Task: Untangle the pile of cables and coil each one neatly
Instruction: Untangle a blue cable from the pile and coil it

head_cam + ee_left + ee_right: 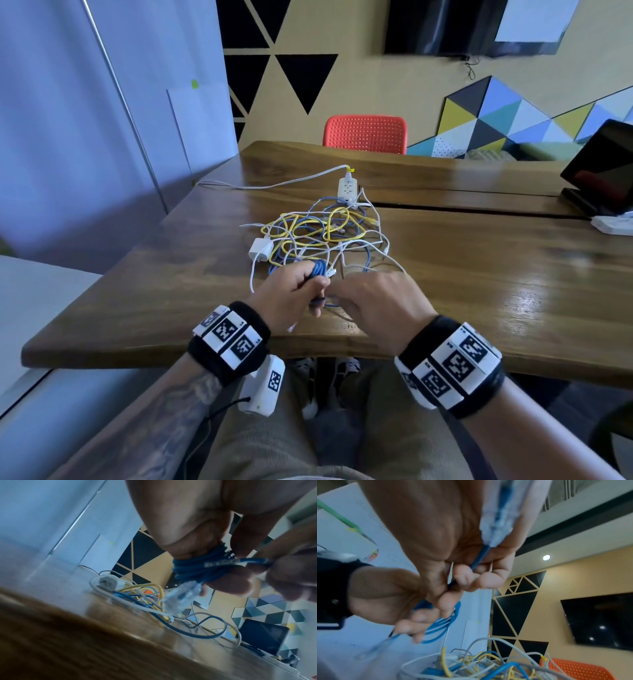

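While both hands work just above the table's near edge, notes as follows.
Left hand (294, 294): fingers curled round a coiled blue cable (197, 566), clear plug (180, 597) dangling below.
Right hand (380, 301): pinching the blue cable's free end, second clear plug (498, 520) against the palm.
Cable pile (322, 233): yellow, blue, white strands tangled mid-table (479, 274), just beyond the hands.
White charger (261, 249): pile's left edge.
Power strip (348, 188): pile's far side.
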A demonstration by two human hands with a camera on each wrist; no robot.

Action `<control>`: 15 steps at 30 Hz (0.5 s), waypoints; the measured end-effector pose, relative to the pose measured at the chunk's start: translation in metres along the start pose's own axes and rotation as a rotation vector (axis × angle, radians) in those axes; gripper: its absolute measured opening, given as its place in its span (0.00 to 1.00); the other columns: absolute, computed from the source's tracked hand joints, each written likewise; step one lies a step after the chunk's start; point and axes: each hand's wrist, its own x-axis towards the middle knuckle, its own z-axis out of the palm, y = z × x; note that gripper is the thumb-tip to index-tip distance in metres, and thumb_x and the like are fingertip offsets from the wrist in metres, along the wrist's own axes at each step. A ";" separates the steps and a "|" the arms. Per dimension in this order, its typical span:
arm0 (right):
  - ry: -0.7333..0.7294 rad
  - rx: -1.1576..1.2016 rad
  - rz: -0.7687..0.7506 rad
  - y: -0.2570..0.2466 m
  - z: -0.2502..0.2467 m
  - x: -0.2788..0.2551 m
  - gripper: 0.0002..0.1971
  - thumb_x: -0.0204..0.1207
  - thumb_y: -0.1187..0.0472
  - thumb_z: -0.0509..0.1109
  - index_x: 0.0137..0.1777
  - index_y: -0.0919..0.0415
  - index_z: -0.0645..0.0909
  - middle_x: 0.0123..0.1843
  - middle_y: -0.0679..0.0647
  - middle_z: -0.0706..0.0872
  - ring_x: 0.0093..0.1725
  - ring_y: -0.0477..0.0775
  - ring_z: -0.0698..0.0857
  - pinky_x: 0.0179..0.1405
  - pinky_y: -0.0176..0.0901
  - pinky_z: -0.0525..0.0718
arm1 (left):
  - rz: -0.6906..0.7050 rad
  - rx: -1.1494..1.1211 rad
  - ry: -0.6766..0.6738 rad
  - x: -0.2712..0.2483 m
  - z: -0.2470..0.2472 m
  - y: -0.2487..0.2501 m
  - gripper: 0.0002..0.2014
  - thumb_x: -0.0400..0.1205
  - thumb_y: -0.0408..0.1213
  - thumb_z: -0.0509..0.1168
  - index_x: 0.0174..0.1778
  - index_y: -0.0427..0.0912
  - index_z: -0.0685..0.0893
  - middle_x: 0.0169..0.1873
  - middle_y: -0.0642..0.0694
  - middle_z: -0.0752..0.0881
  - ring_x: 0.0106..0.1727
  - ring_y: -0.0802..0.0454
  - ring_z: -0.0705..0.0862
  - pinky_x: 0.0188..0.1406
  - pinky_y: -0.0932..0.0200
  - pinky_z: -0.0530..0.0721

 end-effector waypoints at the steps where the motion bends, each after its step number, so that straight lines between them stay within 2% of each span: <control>1: 0.011 -0.032 -0.004 0.004 -0.002 0.001 0.07 0.81 0.50 0.68 0.48 0.41 0.88 0.34 0.44 0.86 0.34 0.53 0.87 0.25 0.47 0.82 | -0.056 -0.034 -0.065 -0.001 0.001 0.005 0.15 0.88 0.36 0.57 0.39 0.33 0.79 0.28 0.40 0.83 0.29 0.44 0.82 0.35 0.49 0.82; 3: 0.050 -0.038 -0.013 0.013 -0.004 0.003 0.08 0.82 0.49 0.68 0.48 0.41 0.89 0.35 0.43 0.86 0.35 0.51 0.87 0.35 0.48 0.83 | -0.161 -0.096 -0.154 -0.005 0.003 0.011 0.14 0.85 0.38 0.59 0.40 0.31 0.81 0.23 0.42 0.78 0.24 0.46 0.75 0.29 0.55 0.75; 5: 0.153 -0.004 -0.012 0.019 -0.005 0.004 0.09 0.82 0.50 0.67 0.47 0.42 0.90 0.36 0.43 0.88 0.37 0.49 0.88 0.47 0.49 0.82 | -0.203 -0.155 -0.205 -0.007 0.003 0.016 0.10 0.81 0.34 0.64 0.40 0.29 0.81 0.20 0.47 0.74 0.19 0.52 0.69 0.26 0.57 0.69; 8: 0.271 0.014 0.015 0.014 -0.004 0.005 0.09 0.81 0.57 0.66 0.50 0.47 0.89 0.39 0.43 0.90 0.39 0.52 0.88 0.55 0.52 0.79 | -0.229 -0.388 -0.207 -0.006 -0.002 0.023 0.09 0.76 0.34 0.63 0.32 0.34 0.78 0.16 0.50 0.69 0.15 0.57 0.62 0.22 0.58 0.65; 10: 0.258 0.194 0.044 0.007 0.001 0.003 0.12 0.84 0.57 0.62 0.57 0.50 0.87 0.46 0.42 0.90 0.45 0.52 0.87 0.55 0.50 0.78 | -0.247 -0.597 -0.215 -0.005 -0.006 0.025 0.09 0.71 0.37 0.64 0.28 0.36 0.78 0.14 0.51 0.65 0.14 0.56 0.60 0.21 0.59 0.64; 12: 0.187 0.618 0.144 0.000 0.000 0.000 0.14 0.87 0.53 0.60 0.61 0.52 0.86 0.50 0.42 0.90 0.50 0.49 0.87 0.54 0.49 0.82 | -0.219 -0.757 -0.241 -0.005 -0.007 0.026 0.10 0.68 0.41 0.64 0.27 0.38 0.78 0.13 0.53 0.63 0.13 0.57 0.59 0.20 0.61 0.66; 13: 0.137 0.804 0.194 -0.002 -0.001 -0.001 0.13 0.87 0.51 0.61 0.60 0.52 0.86 0.48 0.44 0.89 0.49 0.48 0.86 0.51 0.48 0.82 | -0.200 -0.815 -0.250 -0.005 -0.008 0.025 0.10 0.68 0.42 0.64 0.27 0.38 0.78 0.12 0.53 0.63 0.12 0.58 0.60 0.19 0.62 0.67; 14: 0.089 0.893 0.212 -0.004 -0.003 -0.002 0.12 0.86 0.50 0.63 0.57 0.53 0.85 0.43 0.45 0.87 0.43 0.47 0.84 0.45 0.48 0.81 | -0.190 -0.856 -0.256 -0.004 -0.009 0.025 0.10 0.68 0.42 0.63 0.27 0.38 0.78 0.12 0.54 0.63 0.11 0.58 0.60 0.18 0.63 0.67; 15: 0.062 0.857 0.204 -0.006 -0.005 -0.003 0.10 0.84 0.50 0.67 0.53 0.55 0.84 0.36 0.46 0.81 0.36 0.45 0.78 0.38 0.46 0.77 | -0.186 -0.878 -0.263 -0.004 -0.011 0.026 0.10 0.68 0.42 0.63 0.27 0.38 0.79 0.12 0.54 0.63 0.11 0.59 0.60 0.18 0.63 0.67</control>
